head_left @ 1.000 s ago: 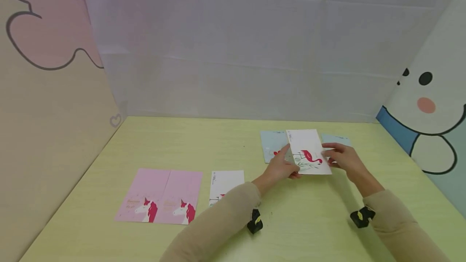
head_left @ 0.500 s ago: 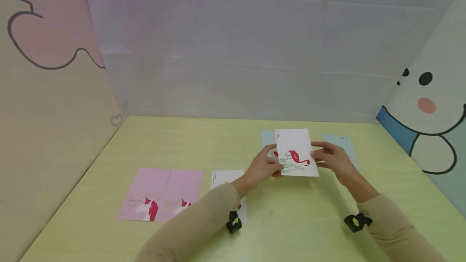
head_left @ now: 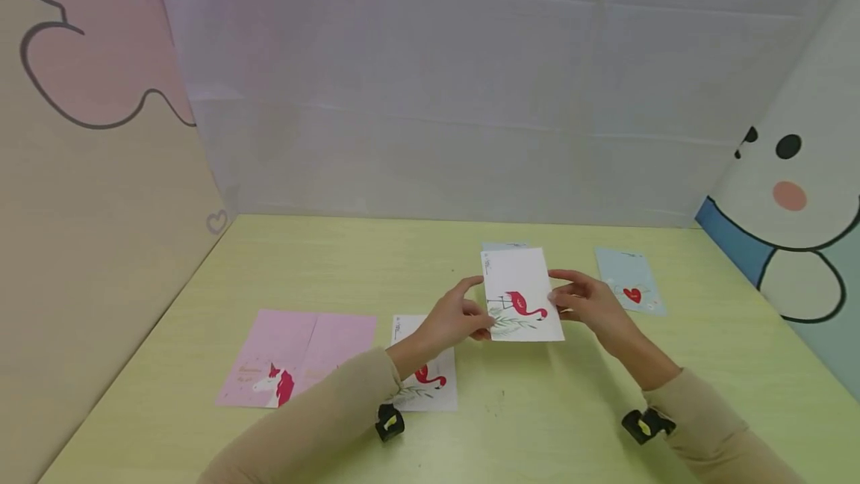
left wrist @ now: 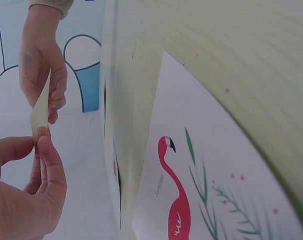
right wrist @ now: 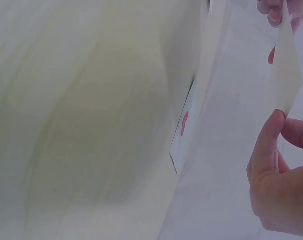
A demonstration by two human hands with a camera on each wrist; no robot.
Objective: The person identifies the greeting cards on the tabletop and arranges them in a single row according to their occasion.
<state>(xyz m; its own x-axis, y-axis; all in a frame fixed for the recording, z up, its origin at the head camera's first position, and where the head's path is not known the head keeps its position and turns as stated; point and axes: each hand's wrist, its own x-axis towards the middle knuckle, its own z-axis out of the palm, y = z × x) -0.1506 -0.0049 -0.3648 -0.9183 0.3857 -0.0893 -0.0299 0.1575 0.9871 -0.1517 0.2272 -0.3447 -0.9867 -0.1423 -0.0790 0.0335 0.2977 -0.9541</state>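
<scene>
A white card with a red flamingo and green leaves (head_left: 520,282) is held up above the table, tilted toward the head camera. My left hand (head_left: 452,318) pinches its left edge between thumb and fingers. Its right edge is pinched by my right hand (head_left: 598,312). In both wrist views the card appears nearly edge-on between the two hands. A second flamingo card (head_left: 437,383) lies on the table, partly covered by my left forearm in the head view; the left wrist view shows its flamingo close up.
Two pink unicorn cards (head_left: 269,349) lie side by side at the left. A light blue card with a red heart (head_left: 628,282) lies at the right; another blue card (head_left: 505,246) is mostly hidden behind the held one. White sheeting (head_left: 430,95) stands behind the yellowish table (head_left: 336,260).
Both hands have moved left and slightly toward the front with the flamingo card. The right blue card, partly covered before, is now in full view, while the other blue card is more hidden.
</scene>
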